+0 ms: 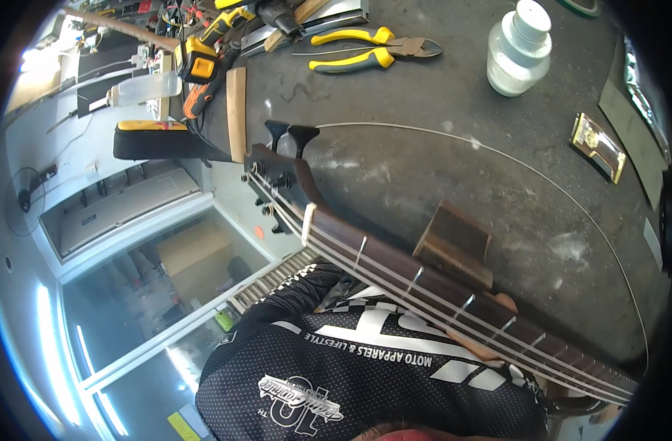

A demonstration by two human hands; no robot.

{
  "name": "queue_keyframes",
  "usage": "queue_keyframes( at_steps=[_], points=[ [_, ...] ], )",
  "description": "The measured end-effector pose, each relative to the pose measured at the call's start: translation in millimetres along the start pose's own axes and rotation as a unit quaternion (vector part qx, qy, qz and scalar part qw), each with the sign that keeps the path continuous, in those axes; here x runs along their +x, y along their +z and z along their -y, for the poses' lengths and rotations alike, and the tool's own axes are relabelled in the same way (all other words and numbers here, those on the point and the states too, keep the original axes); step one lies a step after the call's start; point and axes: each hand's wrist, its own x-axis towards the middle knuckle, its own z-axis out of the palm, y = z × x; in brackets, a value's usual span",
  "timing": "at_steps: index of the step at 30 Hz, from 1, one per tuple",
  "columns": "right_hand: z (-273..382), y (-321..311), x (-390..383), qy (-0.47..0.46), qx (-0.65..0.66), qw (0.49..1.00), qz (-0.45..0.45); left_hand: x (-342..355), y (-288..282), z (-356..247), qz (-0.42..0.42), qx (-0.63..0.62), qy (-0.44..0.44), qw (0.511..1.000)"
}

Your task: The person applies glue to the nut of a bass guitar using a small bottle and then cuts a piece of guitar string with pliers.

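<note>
A bass guitar neck [424, 283] runs diagonally from the headstock [273, 165] at upper left to the lower right, its strings lying along the dark fretboard by the white nut [308, 224]. My right hand [474, 345] is wrapped under the neck; a bit of it shows on each side, most fingers hidden. A brown wooden block [453, 242] stands against the neck's far side. From near the large black tuning keys [293, 134], a loose string [527, 165] arcs over the bench. My left sleeve [303, 288] reaches toward the neck, but the left hand is out of sight.
On the dark bench [365, 165] lie yellow-handled cutting pliers [380, 53], a white bottle [519, 51] and a small gold-edged box [599, 147]. A yellow-black power tool [200, 62] and a wooden strip [236, 110] are at upper left. A glass-paned door [167, 287] stands left.
</note>
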Motion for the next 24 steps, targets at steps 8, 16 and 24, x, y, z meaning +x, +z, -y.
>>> queue_keyframes(
  at_steps=[8,16,24],
  points=[
    [2.7,-5.8,22.1,0.11,0.082,0.986,-0.096,62.5,-18.2,-88.5,-0.314,-0.27,0.102,0.905],
    [-12.2,-28.0,59.2,0.048,0.5,0.859,-0.097,74.3,-21.7,-106.7,-0.353,-0.371,0.207,0.834],
    [18.0,-64.8,69.7,-0.12,0.448,0.868,-0.175,66.5,-10.3,-108.5,-0.339,-0.334,0.274,0.836]
  ],
)
